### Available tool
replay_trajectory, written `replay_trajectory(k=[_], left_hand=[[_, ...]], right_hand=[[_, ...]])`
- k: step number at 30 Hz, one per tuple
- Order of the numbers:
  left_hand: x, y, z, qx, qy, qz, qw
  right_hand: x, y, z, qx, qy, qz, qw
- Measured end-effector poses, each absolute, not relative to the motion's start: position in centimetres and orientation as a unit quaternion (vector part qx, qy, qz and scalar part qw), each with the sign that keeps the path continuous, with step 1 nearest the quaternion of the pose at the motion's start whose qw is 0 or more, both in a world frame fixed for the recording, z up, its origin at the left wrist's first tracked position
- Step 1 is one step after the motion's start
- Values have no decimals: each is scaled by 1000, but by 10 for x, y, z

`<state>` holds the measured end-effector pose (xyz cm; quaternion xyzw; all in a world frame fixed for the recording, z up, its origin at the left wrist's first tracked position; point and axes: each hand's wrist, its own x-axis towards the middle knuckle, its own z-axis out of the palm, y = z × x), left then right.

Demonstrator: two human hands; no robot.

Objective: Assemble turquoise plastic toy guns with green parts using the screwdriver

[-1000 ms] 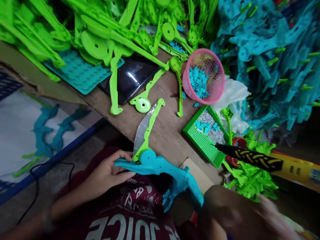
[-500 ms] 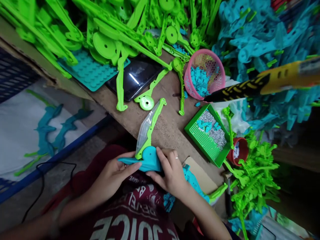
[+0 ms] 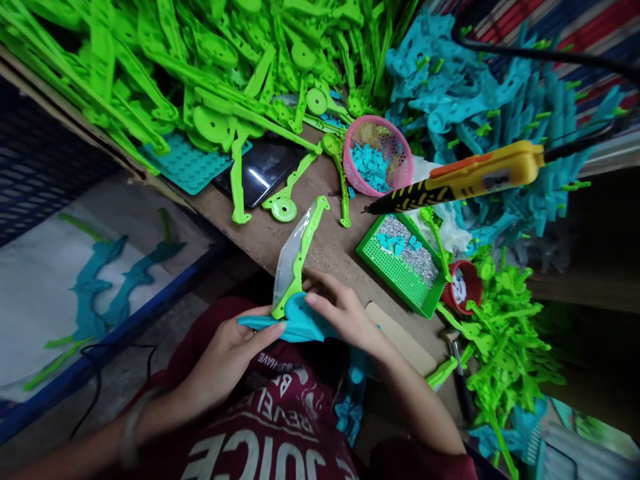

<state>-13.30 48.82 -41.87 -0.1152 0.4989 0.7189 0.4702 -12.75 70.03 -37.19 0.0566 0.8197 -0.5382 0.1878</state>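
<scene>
My left hand (image 3: 240,350) pinches the left end of a blue plastic handle-like casing (image 3: 293,327), held above my lap. A bright green notched arm (image 3: 303,257) stands up from the casing beside its round part, edged by a clear plastic blade-shaped piece (image 3: 286,267). My right hand (image 3: 350,317) is closed at the round end, thumb over the disc and fingers behind it. The palm hides the casing's right end.
A yellow-and-black electric screwdriver (image 3: 485,175) hangs over a green basket of screws (image 3: 367,250) and a pink basket (image 3: 353,177) of small blue parts. Green parts (image 3: 215,123) and blue parts (image 3: 460,100) pile up behind. A hammer (image 3: 463,387) lies right.
My right hand has shifted up, its thumb moving from below the casing onto the round part. My left hand keeps its grip. The view has turned slightly, and the screwdriver appears farther left.
</scene>
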Motion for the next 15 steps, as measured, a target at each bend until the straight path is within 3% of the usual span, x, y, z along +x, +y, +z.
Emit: replay_trajectory(k=[3, 15], left_hand=[[-131, 488, -416, -109, 513, 718, 459], [-129, 500, -415, -101, 451, 749, 476]], right_hand=[[-145, 694, -370, 28, 781, -589, 205], [-154, 702, -380, -69, 774, -581, 243]])
